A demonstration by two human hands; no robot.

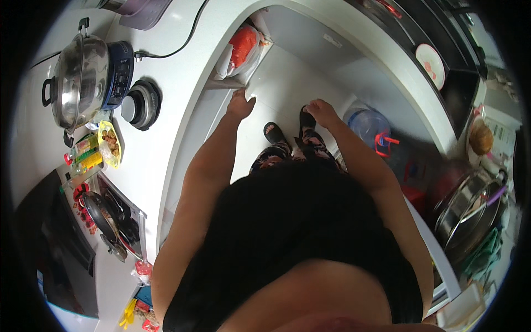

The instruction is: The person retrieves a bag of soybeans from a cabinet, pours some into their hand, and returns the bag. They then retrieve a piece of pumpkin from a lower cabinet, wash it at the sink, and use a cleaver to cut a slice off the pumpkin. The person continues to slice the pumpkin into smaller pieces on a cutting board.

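My left hand (pixel 241 106) hangs low beside the white kitchen counter (pixel 182 66), thumb spread from the fingers. Its fingertips are close to the lower edge of an open cabinet compartment (pixel 224 84); whether they touch it I cannot tell. Inside that compartment sits a clear plastic bag (pixel 254 56) with something red (pixel 242 45) in it. Over one of my dark sandals (pixel 307 118) hangs my right hand (pixel 323 113), with nothing visible in it and its fingers loosely bent. To its right on the floor stands a large clear blue water bottle (pixel 369 124).
On the left counter are a lidded steel pot (pixel 79 83) on a blue induction cooker (pixel 119 74), a yellow tray of food (pixel 110 143) and a frying pan (pixel 99 213). A black cable (pixel 191 35) crosses the counter. Large metal pans (pixel 460 207) are at right.
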